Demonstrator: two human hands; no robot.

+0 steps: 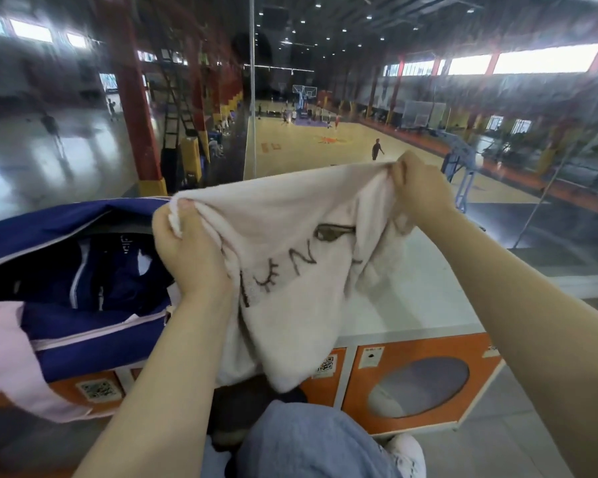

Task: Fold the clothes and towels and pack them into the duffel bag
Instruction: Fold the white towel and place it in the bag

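Observation:
I hold a pale pink towel (290, 257) with dark brown embroidery up in the air in front of me. My left hand (190, 250) pinches its left top corner and my right hand (418, 188) grips the right top corner. The towel hangs loosely, its lower tip pointing down over the locker edge. To the left stands the navy duffel bag (49, 222) with pink trim, its zip open. Dark navy clothing (111, 281) lies inside it. A pink strap (11, 350) drapes over its front.
The bag sits on a white-topped row of orange lockers (411, 381) with round windows. Behind the top is a glass wall overlooking a basketball court (342, 150) with people on it. My knee in blue jeans (308, 439) is raised at the bottom.

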